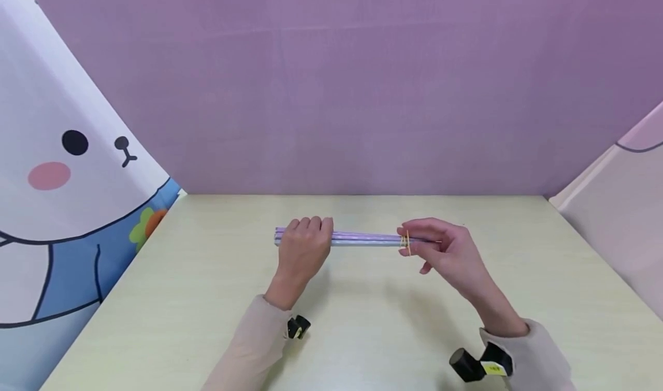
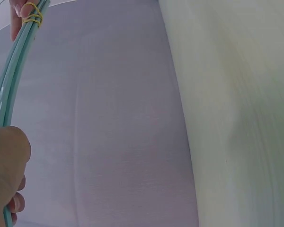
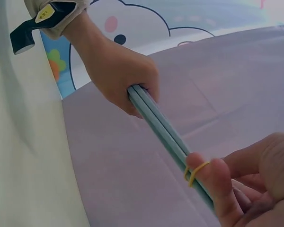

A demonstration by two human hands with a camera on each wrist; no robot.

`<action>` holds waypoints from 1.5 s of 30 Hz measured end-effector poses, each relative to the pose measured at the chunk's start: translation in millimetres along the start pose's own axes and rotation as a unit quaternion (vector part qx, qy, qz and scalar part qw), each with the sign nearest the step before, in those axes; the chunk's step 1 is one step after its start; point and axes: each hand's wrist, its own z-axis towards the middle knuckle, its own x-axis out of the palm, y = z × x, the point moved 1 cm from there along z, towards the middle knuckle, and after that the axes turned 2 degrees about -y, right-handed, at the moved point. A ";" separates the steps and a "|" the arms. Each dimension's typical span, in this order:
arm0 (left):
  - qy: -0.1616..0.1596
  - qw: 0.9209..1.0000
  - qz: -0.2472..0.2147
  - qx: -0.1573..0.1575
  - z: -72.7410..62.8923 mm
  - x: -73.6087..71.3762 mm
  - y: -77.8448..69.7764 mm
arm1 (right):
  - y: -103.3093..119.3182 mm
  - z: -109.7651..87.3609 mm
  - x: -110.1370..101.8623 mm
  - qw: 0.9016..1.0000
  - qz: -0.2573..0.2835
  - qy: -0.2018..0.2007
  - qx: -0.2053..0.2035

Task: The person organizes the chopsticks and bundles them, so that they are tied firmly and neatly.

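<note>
A bundle of slim chopsticks [image 1: 365,239], purple and pale blue, is held level above the table. My left hand [image 1: 305,244] grips it in a fist near its left end, and a short length sticks out beyond the fist. A yellow rubber band [image 1: 406,242] is wound around the bundle near its right end. My right hand [image 1: 450,253] holds the rubber band there, with thumb and fingers on either side of the sticks. In the right wrist view, a loop of the band runs over the fingertips [image 3: 212,171].
The pale wooden table [image 1: 362,333] lies beneath both hands. Behind it stands a purple cloth wall [image 1: 331,91]. A panel with a cartoon animal [image 1: 77,207] borders the left side, and a pale panel [image 1: 616,207] the right.
</note>
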 end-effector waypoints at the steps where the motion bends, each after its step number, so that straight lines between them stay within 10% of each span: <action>1: 0.001 1.000 -0.001 -0.002 0.2 -0.5 -0.4 | -0.5 -0.2 0.9 1.000 0.006 -0.009 0.002; 7: 0.006 1.000 0.005 -0.017 3.1 -2.5 -2.5 | -2.9 -2.6 5.6 0.994 0.090 -0.068 0.010; 11: 0.011 1.000 0.010 -0.025 5.6 -4.2 -2.4 | -5.7 -4.3 8.8 0.991 0.105 -0.058 -0.056; 19: -0.007 0.999 0.004 -0.032 9.2 -7.0 -1.2 | -9.2 -6.3 20.3 0.975 -0.070 -0.049 -0.206; 22: -0.013 0.999 -0.003 -0.033 9.2 -6.8 -0.9 | -9.7 -6.2 24.1 0.936 -0.148 -0.114 -0.299; 26: -0.014 0.999 -0.017 -0.038 7.7 -5.5 0.0 | -7.3 -5.5 29.7 0.857 -0.225 -0.194 -0.422; 30: -0.011 0.999 -0.029 -0.044 6.0 -4.3 0.4 | -0.3 -6.6 37.6 0.783 -0.291 -0.226 -0.501; 32: -0.008 0.999 -0.031 -0.044 5.4 -4.1 0.0 | 2.7 -8.2 41.1 0.762 -0.315 -0.217 -0.522; 34: -0.003 0.999 -0.028 -0.041 5.0 -4.6 -0.5 | 2.7 -9.3 43.9 0.767 -0.310 -0.190 -0.529; 40: -0.028 0.999 0.006 -0.035 8.1 -9.4 -2.9 | -18.0 -6.9 42.8 0.873 -0.170 -0.100 -0.446; 45: -0.115 0.990 0.076 -0.039 12.6 -13.1 -4.1 | -34.1 -2.7 38.2 0.917 -0.076 -0.082 -0.383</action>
